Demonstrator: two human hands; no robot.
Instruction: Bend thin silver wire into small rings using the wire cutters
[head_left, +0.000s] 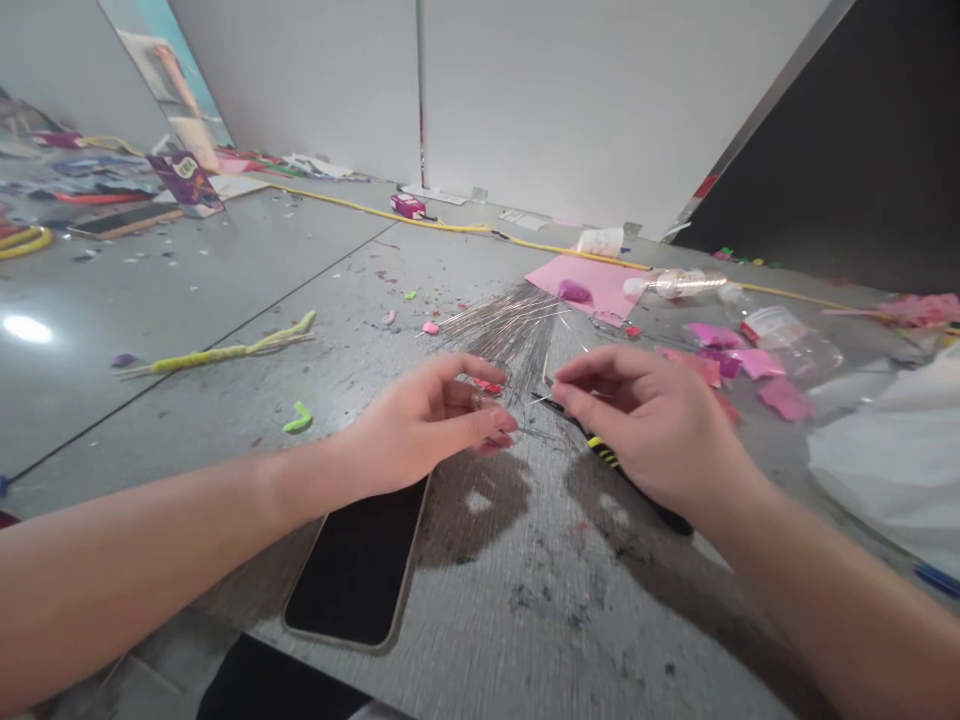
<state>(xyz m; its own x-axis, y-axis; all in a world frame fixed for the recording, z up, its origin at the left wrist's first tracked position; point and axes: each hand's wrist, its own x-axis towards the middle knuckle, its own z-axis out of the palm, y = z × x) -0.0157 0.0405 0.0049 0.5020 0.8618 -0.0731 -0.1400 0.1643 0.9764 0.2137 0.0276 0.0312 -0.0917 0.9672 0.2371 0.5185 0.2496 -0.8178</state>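
My left hand (435,415) hovers over the near side of the table, index finger curved away from the thumb. A thin, looped wire (481,402) shows between its thumb and other fingers, partly hidden. Thumb and forefinger of my right hand (645,410) are pinched on a short piece of thin wire. Just beyond both hands, a bundle of thin metal wires (517,325) fans out across the table. Beneath the right hand lies a black tool with yellow stripes (604,452), its kind mostly hidden. A phone with a dark screen (360,570) rests below my left wrist.
A yellow-green wrapped wire stem (217,355) lies left. Behind the wires is a pink paper sheet (551,275). Pink and purple clay pieces (757,362), a clear bottle (799,340) and white sheeting (892,450) sit right. A yellow cable (360,207) crosses the back.
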